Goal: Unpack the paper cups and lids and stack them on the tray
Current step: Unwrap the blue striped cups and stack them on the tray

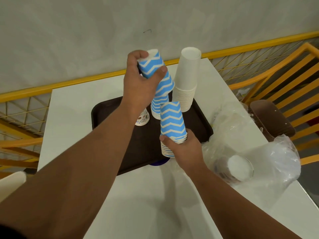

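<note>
though half-hidden, patterned cup (142,119) behind left forearm

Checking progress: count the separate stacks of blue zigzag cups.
2. A tall leaning stack standing on the tray, gripped at its top by the left hand; a shorter stack held by the right hand.

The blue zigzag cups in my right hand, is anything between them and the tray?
Nothing visible does. The right hand holds the blue zigzag stack upright over the tray, with bare tray surface directly below.
</note>
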The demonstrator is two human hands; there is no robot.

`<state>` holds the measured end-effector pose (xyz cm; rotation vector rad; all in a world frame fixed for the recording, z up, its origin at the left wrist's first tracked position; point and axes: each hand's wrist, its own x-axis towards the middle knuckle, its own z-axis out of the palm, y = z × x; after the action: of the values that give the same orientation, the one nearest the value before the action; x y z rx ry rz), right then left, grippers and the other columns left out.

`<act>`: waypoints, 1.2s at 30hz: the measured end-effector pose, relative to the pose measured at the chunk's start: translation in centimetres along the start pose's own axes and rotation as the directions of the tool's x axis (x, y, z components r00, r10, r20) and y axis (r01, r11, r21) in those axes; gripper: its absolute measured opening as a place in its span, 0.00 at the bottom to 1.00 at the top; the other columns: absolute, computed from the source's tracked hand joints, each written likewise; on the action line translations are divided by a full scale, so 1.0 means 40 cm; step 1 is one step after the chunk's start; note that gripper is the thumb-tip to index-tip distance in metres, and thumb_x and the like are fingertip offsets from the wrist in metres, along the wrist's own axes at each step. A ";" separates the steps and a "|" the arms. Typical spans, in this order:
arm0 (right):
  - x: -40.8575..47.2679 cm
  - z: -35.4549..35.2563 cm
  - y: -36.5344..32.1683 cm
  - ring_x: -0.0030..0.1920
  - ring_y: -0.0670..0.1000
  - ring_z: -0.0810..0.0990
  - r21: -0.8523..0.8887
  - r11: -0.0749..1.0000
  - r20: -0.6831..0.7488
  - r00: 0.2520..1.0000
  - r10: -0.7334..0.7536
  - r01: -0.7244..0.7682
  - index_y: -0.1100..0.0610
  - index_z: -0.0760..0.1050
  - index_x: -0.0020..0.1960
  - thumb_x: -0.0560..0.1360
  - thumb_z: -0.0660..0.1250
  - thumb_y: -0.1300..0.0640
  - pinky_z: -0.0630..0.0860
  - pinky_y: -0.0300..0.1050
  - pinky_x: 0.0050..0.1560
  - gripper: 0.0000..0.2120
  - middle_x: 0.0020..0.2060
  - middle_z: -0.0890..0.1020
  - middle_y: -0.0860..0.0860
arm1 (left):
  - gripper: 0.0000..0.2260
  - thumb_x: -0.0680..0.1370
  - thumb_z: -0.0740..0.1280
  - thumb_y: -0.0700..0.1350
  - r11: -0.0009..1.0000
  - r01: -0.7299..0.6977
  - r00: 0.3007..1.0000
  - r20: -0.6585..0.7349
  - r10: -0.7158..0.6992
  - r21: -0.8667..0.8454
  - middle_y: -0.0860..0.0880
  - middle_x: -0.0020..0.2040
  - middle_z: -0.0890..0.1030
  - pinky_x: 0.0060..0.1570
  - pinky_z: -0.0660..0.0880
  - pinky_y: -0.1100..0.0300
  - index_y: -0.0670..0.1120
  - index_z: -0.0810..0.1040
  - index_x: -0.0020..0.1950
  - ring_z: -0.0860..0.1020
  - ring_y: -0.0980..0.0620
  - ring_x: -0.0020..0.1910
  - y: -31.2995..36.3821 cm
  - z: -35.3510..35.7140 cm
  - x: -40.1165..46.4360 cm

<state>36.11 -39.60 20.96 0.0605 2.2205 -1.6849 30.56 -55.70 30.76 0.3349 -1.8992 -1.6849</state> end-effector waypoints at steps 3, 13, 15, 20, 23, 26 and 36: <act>0.005 -0.004 0.000 0.47 0.41 0.81 0.026 1.000 -0.029 1.000 -0.007 0.008 0.52 0.74 0.60 0.64 0.78 0.43 0.75 0.27 0.40 0.29 0.49 0.82 0.44 | 0.20 0.70 0.75 0.46 0.977 -0.055 0.998 0.054 0.044 0.208 0.53 0.52 0.76 0.52 0.80 0.51 0.51 0.67 0.54 0.79 0.54 0.48 -0.037 0.011 0.042; 0.016 -0.005 0.003 0.48 0.42 0.81 0.036 0.999 -0.068 0.998 -0.009 0.012 0.49 0.73 0.60 0.59 0.75 0.36 0.78 0.34 0.47 0.34 0.49 0.81 0.42 | 0.19 0.72 0.75 0.48 0.751 -0.088 0.952 0.276 -0.129 0.654 0.46 0.64 0.74 0.60 0.67 0.64 0.44 0.76 0.59 0.73 0.48 0.63 -0.182 0.005 0.030; 0.013 -0.006 0.001 0.48 0.42 0.81 0.057 0.998 -0.072 0.997 0.007 -0.003 0.49 0.72 0.60 0.56 0.74 0.34 0.79 0.37 0.48 0.37 0.49 0.81 0.42 | 0.18 0.77 0.70 0.51 0.719 -0.090 0.949 0.278 -0.148 0.690 0.46 0.69 0.72 0.65 0.64 0.63 0.44 0.77 0.63 0.70 0.49 0.69 -0.167 -0.003 0.021; 0.001 -0.006 -0.022 0.47 0.43 0.84 0.182 0.983 0.026 1.000 -0.012 0.008 0.50 0.77 0.56 0.55 0.75 0.36 0.82 0.45 0.51 0.33 0.47 0.84 0.44 | 0.10 0.79 0.66 0.55 0.901 0.037 0.994 0.076 -0.078 0.432 0.54 0.56 0.80 0.53 0.75 0.63 0.52 0.79 0.54 0.78 0.59 0.55 -0.072 -0.022 -0.049; -0.003 -0.003 -0.038 0.48 0.45 0.84 0.204 0.979 0.117 0.992 -0.048 0.023 0.52 0.77 0.57 0.59 0.76 0.39 0.82 0.47 0.53 0.31 0.48 0.85 0.47 | 0.22 0.73 0.73 0.56 0.925 0.334 0.899 0.234 -0.370 0.180 0.52 0.59 0.81 0.54 0.79 0.56 0.53 0.76 0.64 0.81 0.55 0.55 -0.063 -0.027 -0.110; -0.004 0.003 -0.041 0.50 0.46 0.84 0.155 0.987 0.179 0.982 -0.060 0.032 0.53 0.76 0.60 0.61 0.77 0.41 0.81 0.49 0.55 0.31 0.50 0.85 0.48 | 0.22 0.73 0.74 0.49 0.908 0.404 0.887 0.195 -0.419 0.115 0.50 0.58 0.81 0.53 0.81 0.49 0.51 0.73 0.65 0.82 0.51 0.53 -0.056 -0.021 -0.144; -0.009 0.004 -0.025 0.45 0.40 0.82 -0.025 0.996 0.095 0.992 -0.080 0.083 0.49 0.73 0.57 0.65 0.79 0.45 0.76 0.31 0.42 0.26 0.47 0.82 0.42 | 0.17 0.72 0.75 0.54 0.940 0.272 0.962 -0.091 -0.258 0.208 0.57 0.47 0.80 0.48 0.81 0.59 0.53 0.72 0.54 0.81 0.61 0.45 -0.016 0.006 -0.137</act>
<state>36.24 -39.98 21.97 -0.1155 2.2046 -1.6612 34.71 -52.65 28.74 0.7530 -2.0706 -1.6090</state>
